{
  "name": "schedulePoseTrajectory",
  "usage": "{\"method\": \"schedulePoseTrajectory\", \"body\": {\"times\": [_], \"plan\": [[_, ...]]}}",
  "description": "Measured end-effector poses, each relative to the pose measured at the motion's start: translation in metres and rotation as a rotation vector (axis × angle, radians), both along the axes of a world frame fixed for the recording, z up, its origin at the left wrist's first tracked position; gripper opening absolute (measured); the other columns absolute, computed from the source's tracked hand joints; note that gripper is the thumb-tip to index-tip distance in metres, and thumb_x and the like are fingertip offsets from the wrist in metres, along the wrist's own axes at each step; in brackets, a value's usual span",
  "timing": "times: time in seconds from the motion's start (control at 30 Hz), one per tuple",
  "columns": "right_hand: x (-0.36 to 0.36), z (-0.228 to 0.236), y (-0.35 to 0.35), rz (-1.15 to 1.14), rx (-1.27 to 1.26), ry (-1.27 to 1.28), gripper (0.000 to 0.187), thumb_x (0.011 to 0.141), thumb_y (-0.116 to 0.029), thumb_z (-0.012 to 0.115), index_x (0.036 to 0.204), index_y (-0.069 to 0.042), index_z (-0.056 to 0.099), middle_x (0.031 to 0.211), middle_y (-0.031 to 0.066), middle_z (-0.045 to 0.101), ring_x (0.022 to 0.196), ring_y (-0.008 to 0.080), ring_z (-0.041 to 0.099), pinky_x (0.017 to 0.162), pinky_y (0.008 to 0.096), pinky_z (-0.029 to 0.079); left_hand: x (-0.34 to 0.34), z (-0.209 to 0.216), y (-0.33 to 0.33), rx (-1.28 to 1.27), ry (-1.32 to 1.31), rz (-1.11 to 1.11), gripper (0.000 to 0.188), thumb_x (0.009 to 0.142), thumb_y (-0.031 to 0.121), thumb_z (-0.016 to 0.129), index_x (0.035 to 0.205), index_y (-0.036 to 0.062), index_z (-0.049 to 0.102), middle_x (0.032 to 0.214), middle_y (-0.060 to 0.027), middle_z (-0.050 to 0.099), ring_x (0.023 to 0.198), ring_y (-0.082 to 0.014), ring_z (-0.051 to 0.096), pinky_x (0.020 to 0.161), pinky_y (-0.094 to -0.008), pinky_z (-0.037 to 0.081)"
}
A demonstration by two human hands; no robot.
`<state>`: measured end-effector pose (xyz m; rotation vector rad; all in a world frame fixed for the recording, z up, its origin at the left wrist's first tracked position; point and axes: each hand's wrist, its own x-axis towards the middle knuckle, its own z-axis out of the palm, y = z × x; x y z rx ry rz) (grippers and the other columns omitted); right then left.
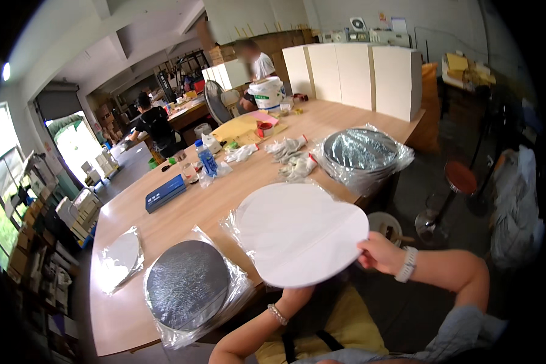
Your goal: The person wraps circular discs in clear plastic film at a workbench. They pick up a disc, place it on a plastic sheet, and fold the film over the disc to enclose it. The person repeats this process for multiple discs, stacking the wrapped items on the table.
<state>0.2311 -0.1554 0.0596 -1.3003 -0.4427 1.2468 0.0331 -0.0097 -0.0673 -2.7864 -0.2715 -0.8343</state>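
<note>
A round white sheet [321,255] is held tilted at the near edge of the table. It overlaps another pale round piece [273,206] that lies on clear plastic, and the border between the two is faint. My right hand [379,253], with a white band at the wrist, pinches the sheet's right edge between thumb and fingers. My left hand [297,295], a beaded bracelet on its wrist, reaches under the sheet's lower edge, so its fingers are hidden. Left of the sheet lies a dark round disc [188,285] in clear plastic wrap.
On the table [127,230] are a small wrapped disc [121,259], a blue box [165,193], a blue-labelled bottle [206,159], white gloves [288,147] and wrapped silvery discs [361,150]. White panels [352,76] stand behind. Two people work farther back. A red stool [460,177] stands right.
</note>
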Motion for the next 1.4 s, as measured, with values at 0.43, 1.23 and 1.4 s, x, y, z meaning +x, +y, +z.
{"method": "schedulePoseTrajectory", "body": {"times": [0.43,1.23,1.4], "plan": [[0.115,0.074,-0.084,-0.571,0.482,-0.227,0.007,0.087,-0.007,0.053,0.091,-0.012,0.051,0.068,-0.0033,0.049,0.05,0.0049,0.045,0.042,0.019,0.034,-0.011,0.041,-0.042,-0.218,0.134,-0.054,0.055,0.081,0.028,0.065,0.127,0.0037,0.049,0.138,-0.0175,0.042,0.129,-0.0348,0.037,0.099,-0.044,0.039],[-0.092,0.017,0.16,0.647,0.66,-0.951,0.031,0.091,-0.011,0.051,0.12,0.0,0.055,0.104,0.0111,0.064,0.091,0.022,0.063,0.08,0.0335,0.05,-0.253,0.055,0.048,-0.522,0.063,0.835,0.021,0.085,0.025,0.063,0.091,0.0055,0.059,0.093,-0.0132,0.06,0.093,-0.0354,0.058,0.08,-0.0437,0.048],[-0.248,-0.038,0.267,0.972,1.2,-1.417,0.036,0.09,-0.012,0.049,0.125,-0.009,0.056,0.131,0.0136,0.053,0.108,0.0329,0.053,0.096,0.038,0.043,-0.248,0.068,0.039,-0.271,0.139,0.809,0.017,0.087,0.022,0.057,0.088,0.0054,0.057,0.094,-0.0111,0.058,0.092,-0.0295,0.056,0.076,-0.04,0.047]]}}
